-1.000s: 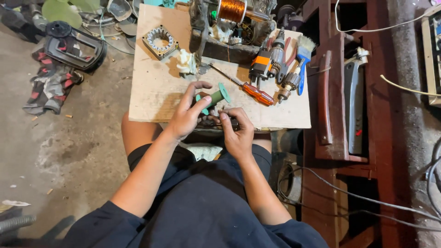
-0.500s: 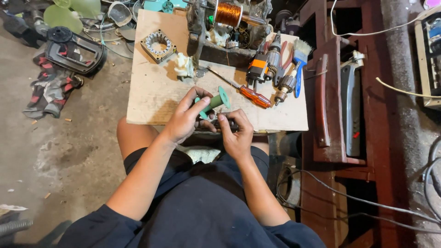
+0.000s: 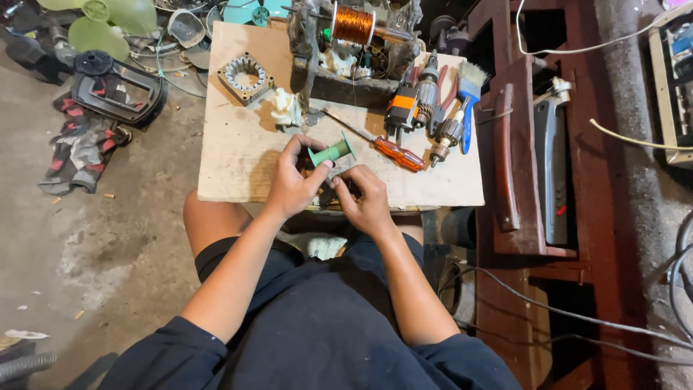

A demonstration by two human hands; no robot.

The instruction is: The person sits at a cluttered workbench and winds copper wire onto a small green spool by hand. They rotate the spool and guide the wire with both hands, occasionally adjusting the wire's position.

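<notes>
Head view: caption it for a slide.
Left hand holds a green spool beside the right hand over a cluttered wooden board.

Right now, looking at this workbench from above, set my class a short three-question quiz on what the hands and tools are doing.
1. True or false: the left hand holds a green spool.
2. What lies just right of that spool: A red-handled screwdriver, B hammer, C saw?
3. What colour is the wire on the coil at the board's far edge?

Key: 1 true; 2 A; 3 copper.
</notes>
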